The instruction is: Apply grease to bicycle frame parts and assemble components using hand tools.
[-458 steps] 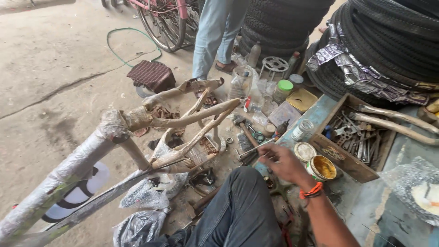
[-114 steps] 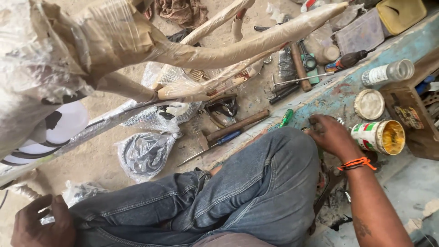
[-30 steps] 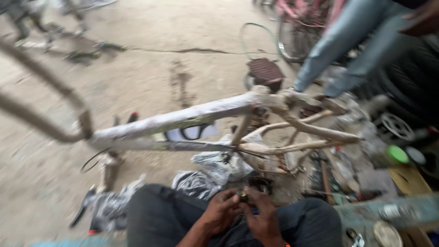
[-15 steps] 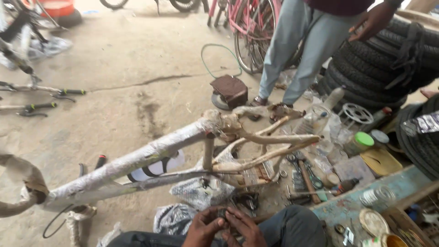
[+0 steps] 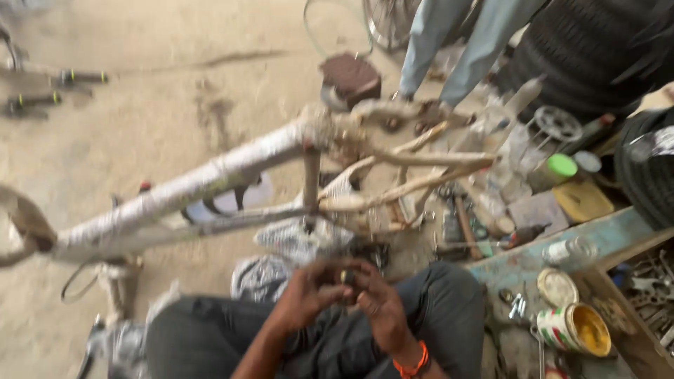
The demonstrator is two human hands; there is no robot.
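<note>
Over the person's lap, left hand [image 5: 303,300] & right hand [image 5: 379,303] meet, fingertips pinching a small dark round metal part [image 5: 346,276] betw. them, below the paper-wrapped bicycle frame [image 5: 210,184].

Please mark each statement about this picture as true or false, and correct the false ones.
1. Both hands meet over the lap around a small dark part. True.
2. The wrapped bicycle frame hangs on a wall. False: it lies low over the ground in front of the person.
3. The open tin holds yellow stuff. True.
4. The right hand wears a blue glove. False: it is bare, with an orange band on the wrist.
</note>
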